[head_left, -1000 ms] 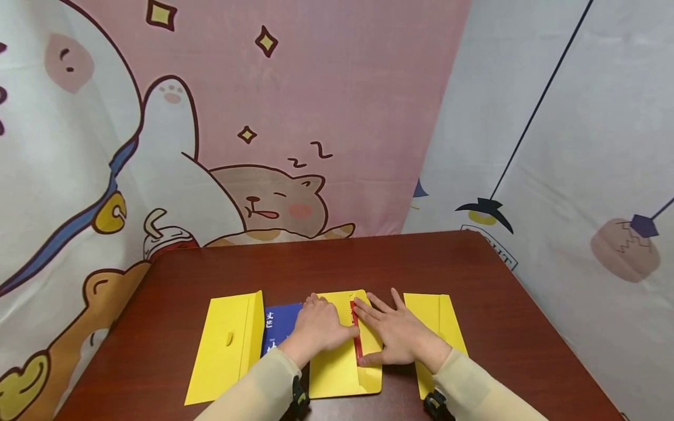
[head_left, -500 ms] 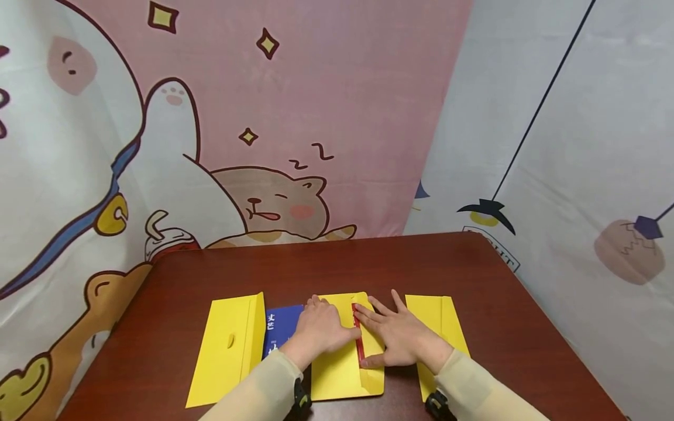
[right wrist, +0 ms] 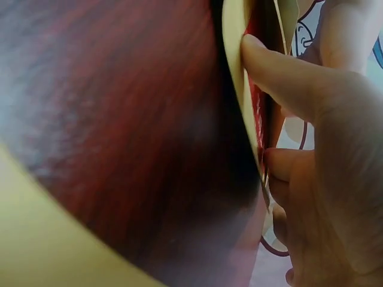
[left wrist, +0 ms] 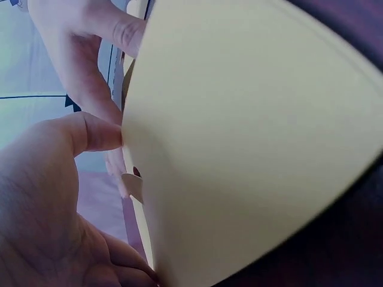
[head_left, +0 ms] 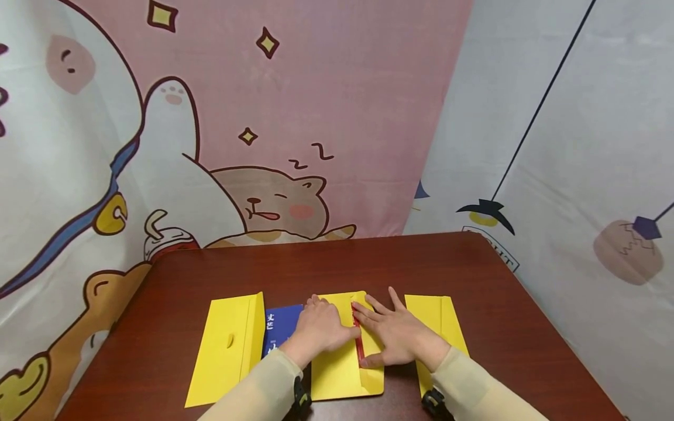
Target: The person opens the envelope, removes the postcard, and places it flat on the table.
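Observation:
A yellow paper envelope [head_left: 334, 383] lies in the middle of the table, its side flap folded back on the right. A narrow red strip with pale marks [head_left: 360, 348] shows along its opening; I cannot tell what it belongs to. My left hand [head_left: 323, 327] rests on the envelope's body, thumb reaching toward the strip. In the left wrist view that thumb touches the envelope near a small cut tab [left wrist: 134, 186]. Fingers spread, my right hand [head_left: 395, 334] lies over the flap, thumb and fingertips touching along the red strip [right wrist: 257, 113]. Neither hand grips anything.
To the left lies another yellow envelope [head_left: 213, 356] with a small slot tab. A blue book or booklet with white characters [head_left: 280, 324] is beside it, partly under my left arm. A third yellow envelope [head_left: 429, 307] lies right, partly behind my right arm. The table [head_left: 316, 263] is dark reddish-brown.

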Motion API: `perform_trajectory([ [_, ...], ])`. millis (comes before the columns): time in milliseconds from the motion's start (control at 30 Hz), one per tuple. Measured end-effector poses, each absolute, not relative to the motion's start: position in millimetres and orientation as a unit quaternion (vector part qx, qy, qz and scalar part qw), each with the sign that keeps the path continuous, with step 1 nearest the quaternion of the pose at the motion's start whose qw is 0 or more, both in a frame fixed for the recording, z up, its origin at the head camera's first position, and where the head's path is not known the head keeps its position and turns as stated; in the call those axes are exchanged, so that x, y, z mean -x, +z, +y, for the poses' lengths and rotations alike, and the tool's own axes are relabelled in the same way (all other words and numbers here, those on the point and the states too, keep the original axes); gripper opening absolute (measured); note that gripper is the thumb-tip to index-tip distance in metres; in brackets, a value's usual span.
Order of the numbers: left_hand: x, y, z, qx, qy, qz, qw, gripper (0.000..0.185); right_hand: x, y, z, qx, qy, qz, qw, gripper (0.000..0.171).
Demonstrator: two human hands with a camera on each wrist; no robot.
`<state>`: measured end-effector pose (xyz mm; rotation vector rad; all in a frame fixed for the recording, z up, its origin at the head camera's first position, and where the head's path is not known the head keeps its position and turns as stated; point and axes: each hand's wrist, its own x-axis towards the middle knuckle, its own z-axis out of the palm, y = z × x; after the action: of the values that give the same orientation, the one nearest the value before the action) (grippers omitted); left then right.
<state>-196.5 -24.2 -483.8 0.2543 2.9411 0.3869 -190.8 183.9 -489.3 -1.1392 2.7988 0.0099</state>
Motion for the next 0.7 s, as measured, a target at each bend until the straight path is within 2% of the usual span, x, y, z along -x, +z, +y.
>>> perform_trajectory([
  [700, 196.3, -485.0, -24.1, -0.080, 0.132, 0.984, 0.086, 0.102, 191.9, -486.8, 187.9, 0.369, -0.004, 0.925, 0.094, 0.103],
])
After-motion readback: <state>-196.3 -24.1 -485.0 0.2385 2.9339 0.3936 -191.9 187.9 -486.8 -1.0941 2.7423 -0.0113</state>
